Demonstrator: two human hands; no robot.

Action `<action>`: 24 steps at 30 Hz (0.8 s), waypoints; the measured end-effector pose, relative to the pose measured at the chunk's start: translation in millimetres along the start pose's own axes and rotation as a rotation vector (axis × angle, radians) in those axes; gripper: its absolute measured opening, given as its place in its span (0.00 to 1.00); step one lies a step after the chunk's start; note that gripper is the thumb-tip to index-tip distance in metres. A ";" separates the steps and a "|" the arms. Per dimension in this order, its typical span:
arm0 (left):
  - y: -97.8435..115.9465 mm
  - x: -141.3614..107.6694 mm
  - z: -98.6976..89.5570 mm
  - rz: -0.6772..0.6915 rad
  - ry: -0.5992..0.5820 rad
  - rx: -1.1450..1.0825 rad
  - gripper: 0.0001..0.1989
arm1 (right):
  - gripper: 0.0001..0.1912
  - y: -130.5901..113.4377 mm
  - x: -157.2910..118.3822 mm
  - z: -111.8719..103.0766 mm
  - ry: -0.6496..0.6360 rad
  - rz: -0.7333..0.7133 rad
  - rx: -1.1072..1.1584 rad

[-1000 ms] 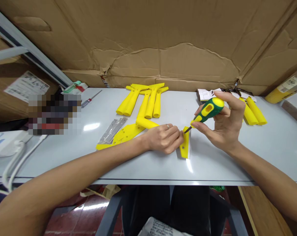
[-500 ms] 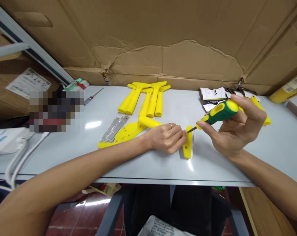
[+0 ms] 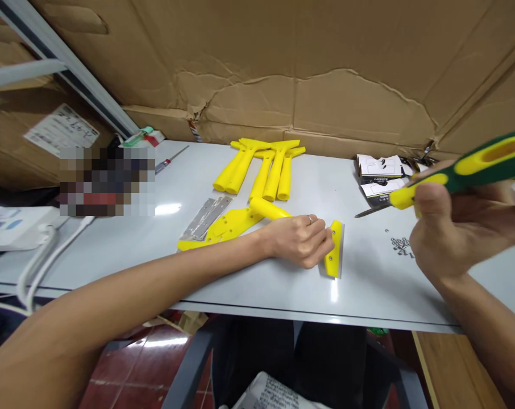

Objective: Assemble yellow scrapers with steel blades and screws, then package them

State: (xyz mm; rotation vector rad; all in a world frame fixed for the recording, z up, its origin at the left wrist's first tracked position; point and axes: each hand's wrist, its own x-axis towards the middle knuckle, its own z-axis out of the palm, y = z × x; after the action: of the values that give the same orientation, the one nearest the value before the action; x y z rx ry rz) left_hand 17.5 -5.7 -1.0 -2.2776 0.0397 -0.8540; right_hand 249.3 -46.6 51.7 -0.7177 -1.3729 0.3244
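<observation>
Left hand [image 3: 302,241] was closed in a fist around the yellow scraper [image 3: 335,250], right over the middle of it, so you couldn't see where handle met head. Rounded handle end poked out on one side, up and to the left, and the head stuck out past the knuckles on the other, low over the table [image 3: 257,291], roughly in front of the person. Two screws showed in that head, and a thin metal blade [image 3: 341,250] ran along its outer edge.

Right hand [image 3: 456,238] had a chunky green-and-yellow screwdriver [image 3: 466,170], pinched with the thumb along the near side. Its shaft pointed left and a bit down, tip clear of the scraper, with a visible gap between them. Just beside that hand was a little scatter of small screws [image 3: 401,245] on the tabletop.

Over by the left forearm lay some flat yellow pieces [image 3: 232,224] with holes in them, with a few flat metal plates [image 3: 208,217] right next to them. Farther back sat a bunch of yellow scraper handles [image 3: 261,170], overlapping at their wide ends, and off to the right of those some black-and-white packaging [image 3: 379,176]. Way over left there was a second, thin screwdriver [image 3: 166,163] lying near a pixelated patch, plus some white cables [image 3: 48,255]. Big cardboard sheet [image 3: 249,102] stood behind everything.
</observation>
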 end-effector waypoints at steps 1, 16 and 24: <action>-0.2 0.2 -0.5 -0.003 0.001 0.000 0.12 | 0.41 -0.1 0.9 2.0 0.014 -0.094 -0.033; -3.9 3.0 -5.8 0.029 -0.018 0.042 0.07 | 0.35 26.1 -11.2 1.5 -0.320 0.078 0.052; -3.6 2.9 -5.1 0.017 -0.008 0.041 0.10 | 0.33 20.0 -6.1 -0.2 -0.439 0.066 0.150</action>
State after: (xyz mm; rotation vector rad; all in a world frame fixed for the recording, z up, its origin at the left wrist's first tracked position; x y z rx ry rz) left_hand 16.0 -6.8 5.6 -2.2396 0.0373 -0.8292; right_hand 252.1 -35.3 34.3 -0.5866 -1.7188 0.6594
